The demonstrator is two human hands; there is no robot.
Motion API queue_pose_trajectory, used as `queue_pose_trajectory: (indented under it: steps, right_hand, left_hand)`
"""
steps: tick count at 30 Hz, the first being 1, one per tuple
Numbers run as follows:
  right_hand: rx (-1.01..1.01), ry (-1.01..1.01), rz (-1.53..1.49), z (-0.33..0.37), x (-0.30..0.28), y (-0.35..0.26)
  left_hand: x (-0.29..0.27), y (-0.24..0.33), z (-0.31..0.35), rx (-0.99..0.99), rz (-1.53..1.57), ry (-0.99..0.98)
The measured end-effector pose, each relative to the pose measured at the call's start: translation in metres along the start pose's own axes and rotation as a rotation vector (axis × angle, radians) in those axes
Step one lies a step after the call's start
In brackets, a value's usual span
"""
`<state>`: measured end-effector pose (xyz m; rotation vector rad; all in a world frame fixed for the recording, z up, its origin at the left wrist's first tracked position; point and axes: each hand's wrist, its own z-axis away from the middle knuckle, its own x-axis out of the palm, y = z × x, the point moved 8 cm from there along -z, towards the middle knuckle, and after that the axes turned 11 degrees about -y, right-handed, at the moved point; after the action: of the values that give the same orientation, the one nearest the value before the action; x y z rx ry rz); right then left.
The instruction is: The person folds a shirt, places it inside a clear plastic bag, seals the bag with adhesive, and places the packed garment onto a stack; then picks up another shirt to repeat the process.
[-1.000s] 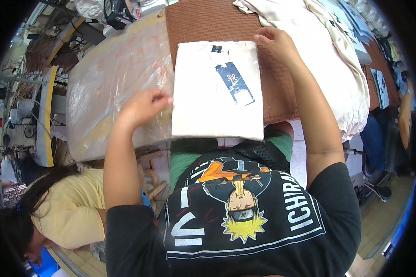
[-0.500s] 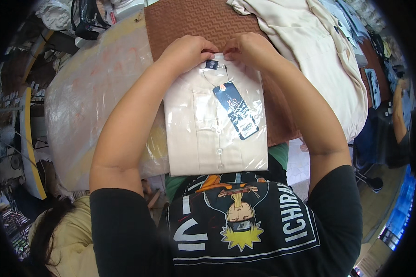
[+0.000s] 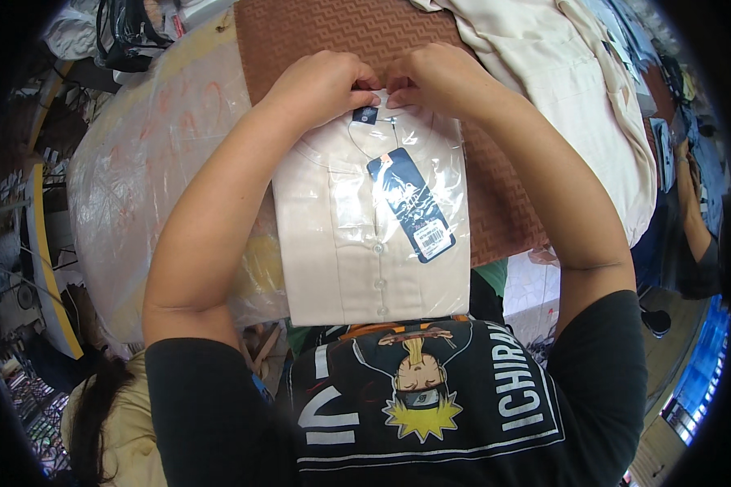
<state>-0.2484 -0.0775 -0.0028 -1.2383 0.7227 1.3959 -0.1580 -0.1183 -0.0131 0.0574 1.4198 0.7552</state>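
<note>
Shirt, rectangular in glossy plastic

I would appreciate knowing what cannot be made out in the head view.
Back of the wrapped shirt: head view, under its front.
What exactly left hand and right hand pinch: head view, their own grip hides it.
Far end of the pale garment: head view, cut off by top edge.
Part of the yellow shirt: head view, behind the black sleeve.

Shirt over mat, cloth right
</note>
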Motion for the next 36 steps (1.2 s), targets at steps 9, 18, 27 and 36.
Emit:
queue_pose_trajectory:
  steps: [9,18,27,36]
  right_hand:
    - [-0.067,-0.072,0.122,-0.003,-0.002,-0.013]
    - [0.017,0.046,0.157,0.001,0.006,-0.004]
    - [0.038,0.037,-0.099,0.025,0.003,0.015]
    - [0.018,0.091,-0.118,0.029,0.008,0.021]
  left_hand:
    - [0.006,0.007,-0.005,0.018,-0.097,-0.047]
    - [0.006,0.005,-0.007,-0.056,-0.001,-0.138]
    - [-0.005,0.044,-0.012,-0.063,-0.369,-0.205]
    - [-0.004,0.037,-0.024,-0.078,-0.4,-0.249]
